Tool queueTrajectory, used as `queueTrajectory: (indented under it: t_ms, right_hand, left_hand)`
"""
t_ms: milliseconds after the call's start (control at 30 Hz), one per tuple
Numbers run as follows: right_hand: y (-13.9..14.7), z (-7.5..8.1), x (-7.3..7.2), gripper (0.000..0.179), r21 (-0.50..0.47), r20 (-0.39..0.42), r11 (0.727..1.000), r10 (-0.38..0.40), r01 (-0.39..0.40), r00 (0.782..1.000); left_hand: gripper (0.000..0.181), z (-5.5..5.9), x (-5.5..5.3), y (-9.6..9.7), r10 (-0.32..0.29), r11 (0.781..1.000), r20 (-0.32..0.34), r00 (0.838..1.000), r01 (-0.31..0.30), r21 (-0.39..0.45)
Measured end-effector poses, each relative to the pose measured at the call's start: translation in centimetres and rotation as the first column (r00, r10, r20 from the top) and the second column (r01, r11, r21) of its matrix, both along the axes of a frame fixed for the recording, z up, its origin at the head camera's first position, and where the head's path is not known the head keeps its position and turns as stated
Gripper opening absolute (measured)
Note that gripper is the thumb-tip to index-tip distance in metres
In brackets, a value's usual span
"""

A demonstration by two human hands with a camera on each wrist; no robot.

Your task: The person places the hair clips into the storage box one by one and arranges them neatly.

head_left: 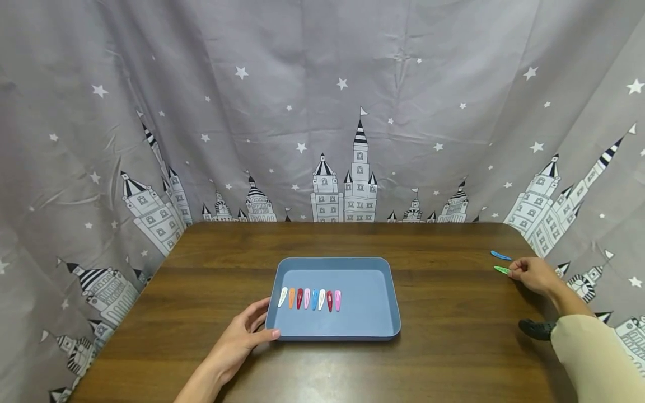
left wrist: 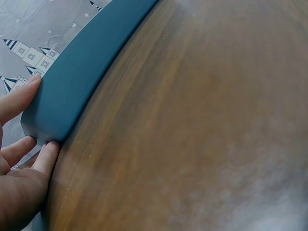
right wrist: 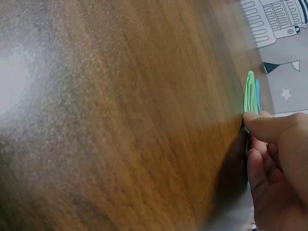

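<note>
My left hand [head_left: 239,336] grips the front left corner of a blue-grey tray [head_left: 347,338], thumb on its front wall and fingers along its left side. In the left wrist view the fingertips touch the tray's outer wall [left wrist: 79,77]. Inside the tray, toward its left, several snap hair clips [head_left: 307,299] in white, orange, red, pink and blue stand in a row. Far to the right, my right hand [head_left: 536,275] pinches a green hair clip [right wrist: 250,94] by one end between thumb and finger. A blue hair clip [head_left: 501,256] lies just beyond it on the table.
The wooden table [head_left: 443,313] stretches between the tray and my right hand. A grey curtain [head_left: 282,112] printed with castles and stars hangs behind the table and at both sides. A black strap piece [head_left: 536,329] sits at my right wrist by the beige sleeve [head_left: 594,358].
</note>
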State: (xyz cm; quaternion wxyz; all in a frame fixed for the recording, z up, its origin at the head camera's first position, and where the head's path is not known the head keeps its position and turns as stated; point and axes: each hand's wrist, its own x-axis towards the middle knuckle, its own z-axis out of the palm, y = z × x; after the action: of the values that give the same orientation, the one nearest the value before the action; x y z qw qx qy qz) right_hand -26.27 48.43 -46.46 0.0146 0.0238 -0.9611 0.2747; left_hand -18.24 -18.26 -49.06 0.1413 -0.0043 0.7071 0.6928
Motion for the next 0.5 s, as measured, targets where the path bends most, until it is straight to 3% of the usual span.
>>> queueTrajectory:
  t_ms: [500]
  right_hand:
    - [-0.42, -0.43, -0.05, 0.016, 0.054, -0.068, 0.998, 0.023, -0.019, 0.997]
  left_hand:
    - [0.081, -0.09, 0.21, -0.17, -0.011, 1.0, -0.008, 1.0, 0.012, 0.024]
